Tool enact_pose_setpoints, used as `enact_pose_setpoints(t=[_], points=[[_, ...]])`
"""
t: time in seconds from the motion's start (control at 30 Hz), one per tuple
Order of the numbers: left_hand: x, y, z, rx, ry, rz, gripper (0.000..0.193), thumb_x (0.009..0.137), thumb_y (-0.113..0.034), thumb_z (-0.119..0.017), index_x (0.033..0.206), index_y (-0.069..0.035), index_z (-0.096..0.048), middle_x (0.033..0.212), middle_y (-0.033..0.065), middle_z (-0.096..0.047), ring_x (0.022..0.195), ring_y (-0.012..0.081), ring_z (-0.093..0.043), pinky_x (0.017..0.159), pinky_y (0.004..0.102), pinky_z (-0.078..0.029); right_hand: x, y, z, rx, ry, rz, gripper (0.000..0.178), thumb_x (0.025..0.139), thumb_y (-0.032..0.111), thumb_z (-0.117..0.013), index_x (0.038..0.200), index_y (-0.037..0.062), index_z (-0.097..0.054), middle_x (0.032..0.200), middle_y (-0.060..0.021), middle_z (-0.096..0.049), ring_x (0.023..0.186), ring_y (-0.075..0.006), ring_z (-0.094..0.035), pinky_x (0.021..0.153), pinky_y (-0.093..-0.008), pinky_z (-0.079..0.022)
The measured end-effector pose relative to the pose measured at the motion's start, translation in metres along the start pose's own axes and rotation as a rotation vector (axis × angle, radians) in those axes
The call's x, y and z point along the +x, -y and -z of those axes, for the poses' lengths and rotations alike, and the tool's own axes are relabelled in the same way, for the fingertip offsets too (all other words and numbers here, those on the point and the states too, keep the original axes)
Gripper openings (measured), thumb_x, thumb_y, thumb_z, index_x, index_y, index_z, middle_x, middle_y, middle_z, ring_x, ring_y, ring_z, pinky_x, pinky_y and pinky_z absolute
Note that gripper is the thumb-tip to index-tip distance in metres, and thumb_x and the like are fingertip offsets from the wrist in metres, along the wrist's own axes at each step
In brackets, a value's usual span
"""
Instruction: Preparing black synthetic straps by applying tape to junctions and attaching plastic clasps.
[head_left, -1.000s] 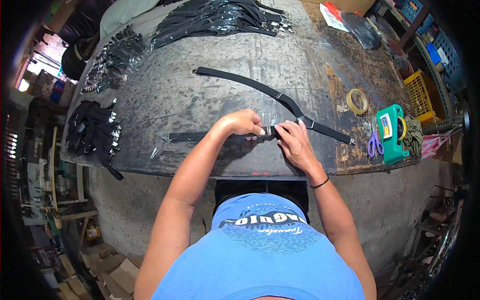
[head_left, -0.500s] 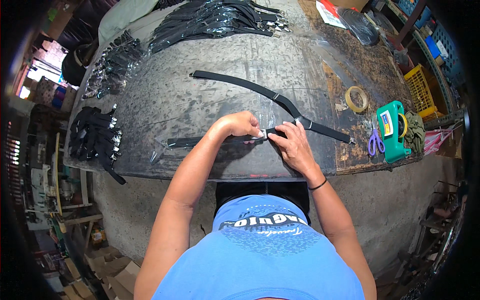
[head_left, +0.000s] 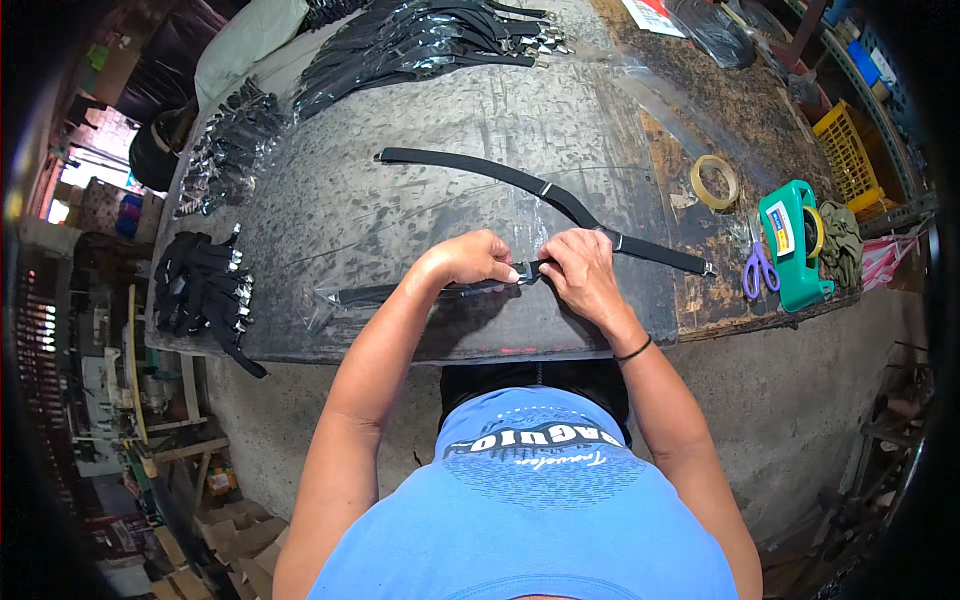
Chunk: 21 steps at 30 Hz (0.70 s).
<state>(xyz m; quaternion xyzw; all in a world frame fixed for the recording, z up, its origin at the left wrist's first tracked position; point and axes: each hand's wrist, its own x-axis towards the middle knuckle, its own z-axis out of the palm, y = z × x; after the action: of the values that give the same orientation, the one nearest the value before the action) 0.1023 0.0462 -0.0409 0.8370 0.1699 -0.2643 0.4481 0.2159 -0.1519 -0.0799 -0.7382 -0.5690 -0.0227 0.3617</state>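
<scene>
A pair of black elastic suspenders (head_left: pixel 470 167) lies spread on the dark worktable (head_left: pixel 440 215), its straps joined in a Y near my right hand. One strap runs to the left under my left wrist. My left hand (head_left: pixel 474 257) pinches that strap close to a metal buckle (head_left: pixel 523 272), thumb on top. Just right of the buckle, my right hand (head_left: pixel 580 268) grips the same strap with bent fingers and covers part of the joint. Another strap, ending in a metal clip (head_left: pixel 709 268), extends to the right.
Piles of black straps with clips (head_left: pixel 410 50) lie at the far side, with a smaller heap (head_left: pixel 205 285) at the left edge. On the right are a tape roll (head_left: pixel 714 183), purple-handled scissors (head_left: pixel 760 272) and a green tape dispenser (head_left: pixel 795 245). Beyond stands a yellow crate (head_left: pixel 848 155).
My right hand has shifted slightly up and left, its fingers more curled on the strap. The left hand stays at the buckle. The whole view has tilted a little.
</scene>
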Motion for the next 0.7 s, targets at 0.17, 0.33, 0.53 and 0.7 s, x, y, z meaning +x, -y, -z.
enact_pose_setpoints(t=[0.17,0.33,0.53,0.7], points=[[-0.003,0.001,-0.005,0.017,-0.124,-0.055,0.030,0.081,-0.026,-0.073,0.095,0.000,-0.069,0.079,0.0109,-0.069,0.077,0.0167,-0.062,0.072,0.0348,-0.049,-0.002,-0.004,-0.004,0.063,-0.033,-0.003,0.016,0.076,0.013,-0.073,0.090,0.0131,-0.065,0.087,-0.0022,-0.059,0.096,-0.0243,-0.055,0.092,-0.0432,-0.035],[-0.003,-0.014,-0.010,0.070,-0.203,-0.119,0.028,0.083,-0.024,-0.071,0.095,0.001,-0.069,0.080,0.0126,-0.069,0.077,0.0172,-0.063,0.073,0.0353,-0.049,0.001,-0.007,-0.003,0.089,-0.057,-0.007,0.011,0.077,0.012,-0.072,0.087,0.0128,-0.068,0.086,-0.0031,-0.060,0.094,-0.0246,-0.056,0.092,-0.0421,-0.036],[0.015,-0.024,-0.014,0.062,-0.214,-0.177,0.028,0.084,-0.025,-0.071,0.092,0.002,-0.069,0.078,0.0121,-0.069,0.076,0.0163,-0.063,0.074,0.0344,-0.050,0.005,-0.015,0.000,0.160,0.074,-0.045,0.011,0.080,0.009,-0.069,0.091,0.0092,-0.068,0.092,-0.0049,-0.063,0.097,-0.0277,-0.057,0.090,-0.0419,-0.040],[0.022,-0.014,-0.024,-0.095,-0.328,-0.219,0.029,0.084,-0.024,-0.070,0.099,0.001,-0.068,0.085,0.0127,-0.069,0.082,0.0196,-0.065,0.075,0.0341,-0.051,0.004,-0.010,0.017,0.157,-0.228,-0.083,0.016,0.084,0.001,-0.062,0.099,0.0046,-0.066,0.092,-0.0121,-0.064,0.093,-0.0300,-0.062,0.083,-0.0406,-0.047]])
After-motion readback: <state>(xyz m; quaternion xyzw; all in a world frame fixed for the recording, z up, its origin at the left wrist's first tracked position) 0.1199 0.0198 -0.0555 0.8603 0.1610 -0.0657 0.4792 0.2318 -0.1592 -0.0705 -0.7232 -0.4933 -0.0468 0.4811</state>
